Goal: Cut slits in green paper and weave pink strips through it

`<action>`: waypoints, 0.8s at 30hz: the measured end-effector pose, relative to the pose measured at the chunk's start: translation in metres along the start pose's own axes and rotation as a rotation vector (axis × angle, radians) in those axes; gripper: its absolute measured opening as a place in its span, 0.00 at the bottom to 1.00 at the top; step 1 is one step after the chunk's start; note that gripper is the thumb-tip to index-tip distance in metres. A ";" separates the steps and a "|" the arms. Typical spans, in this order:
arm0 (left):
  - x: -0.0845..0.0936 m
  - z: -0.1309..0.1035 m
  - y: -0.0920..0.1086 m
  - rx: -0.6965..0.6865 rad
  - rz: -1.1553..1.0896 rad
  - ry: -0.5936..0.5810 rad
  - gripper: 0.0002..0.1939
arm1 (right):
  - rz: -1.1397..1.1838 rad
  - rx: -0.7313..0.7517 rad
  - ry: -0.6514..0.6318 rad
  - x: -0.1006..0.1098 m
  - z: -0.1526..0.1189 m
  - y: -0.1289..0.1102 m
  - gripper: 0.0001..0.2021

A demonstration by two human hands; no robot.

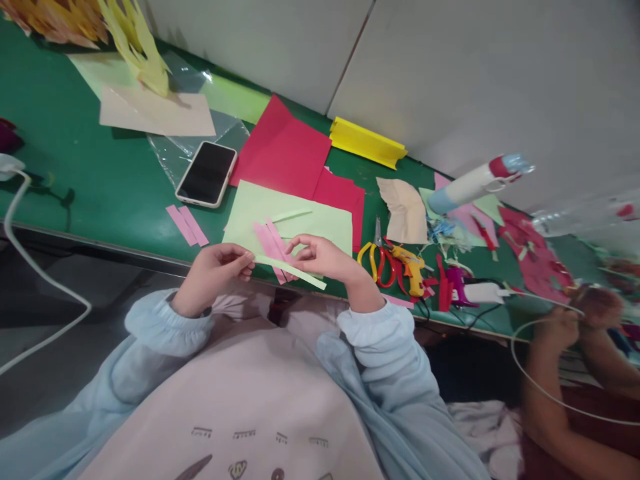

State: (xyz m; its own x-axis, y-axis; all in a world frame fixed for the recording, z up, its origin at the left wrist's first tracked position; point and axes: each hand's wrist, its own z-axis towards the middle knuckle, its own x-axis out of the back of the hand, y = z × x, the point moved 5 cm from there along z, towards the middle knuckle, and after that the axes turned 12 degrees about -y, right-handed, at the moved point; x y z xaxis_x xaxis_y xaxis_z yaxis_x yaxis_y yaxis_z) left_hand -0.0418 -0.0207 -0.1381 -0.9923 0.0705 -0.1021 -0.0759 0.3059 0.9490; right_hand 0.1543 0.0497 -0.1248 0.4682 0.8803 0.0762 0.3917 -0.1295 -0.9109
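Observation:
My left hand [215, 273] pinches one end of a narrow light green paper strip [295, 268] between thumb and fingers. From there the strip stretches right, passing just below my right hand [325, 259]. That hand's fingers are loosely curved and apart, with the tips close to two pink paper strips [273, 243]; whether they touch them I cannot tell. The pink strips lie on a light green paper sheet [240, 213], where another thin green strip [293, 215] rests. Two more pink strips [187, 225] lie on the table, left of the sheet.
Behind the sheet are red paper [285, 150] and a phone [207, 173]. Scissors [377, 257] and a yellow glue gun [413, 270] lie right of my right hand. Farther right stands a bottle [470, 185]. A co-worker's hands [575, 320] are at the far right, beside a white cable.

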 end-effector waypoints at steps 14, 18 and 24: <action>-0.006 -0.008 -0.023 0.050 -0.230 0.078 0.17 | 0.236 -0.030 0.121 -0.006 -0.035 0.019 0.25; -0.010 -0.009 -0.023 0.062 -0.267 0.067 0.21 | 0.225 -0.058 0.179 -0.006 -0.037 0.020 0.22; -0.013 -0.014 -0.021 0.043 -0.322 0.094 0.22 | 0.234 -0.078 0.243 -0.005 -0.037 0.026 0.20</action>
State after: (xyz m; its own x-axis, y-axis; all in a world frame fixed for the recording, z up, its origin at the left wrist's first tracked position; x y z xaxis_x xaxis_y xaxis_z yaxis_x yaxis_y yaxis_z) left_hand -0.0282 -0.0418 -0.1529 -0.9229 -0.1232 -0.3649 -0.3847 0.3382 0.8588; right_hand 0.1914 0.0245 -0.1339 0.7240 0.6892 -0.0287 0.3059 -0.3581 -0.8821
